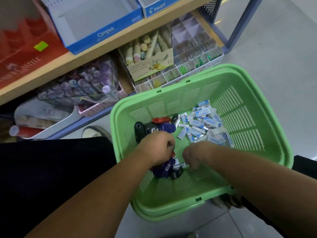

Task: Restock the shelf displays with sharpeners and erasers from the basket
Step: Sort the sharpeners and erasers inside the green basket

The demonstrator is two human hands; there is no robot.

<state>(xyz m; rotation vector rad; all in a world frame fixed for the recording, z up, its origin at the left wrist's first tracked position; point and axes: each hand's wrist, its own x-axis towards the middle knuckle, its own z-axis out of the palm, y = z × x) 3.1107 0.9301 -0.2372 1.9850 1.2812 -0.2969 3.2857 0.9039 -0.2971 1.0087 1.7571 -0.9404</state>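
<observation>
Both bare arms reach down into the green plastic basket [257, 117]. Inside, the left hand [157, 148] is curled round small purple, red and black sharpeners [163, 170]. Just beside them, the right hand [193, 157] has its fingers bent down; I cannot tell if it holds any. White and blue wrapped erasers [205, 121] lie past both hands. Farther back stands the wooden shelf [103, 47].
</observation>
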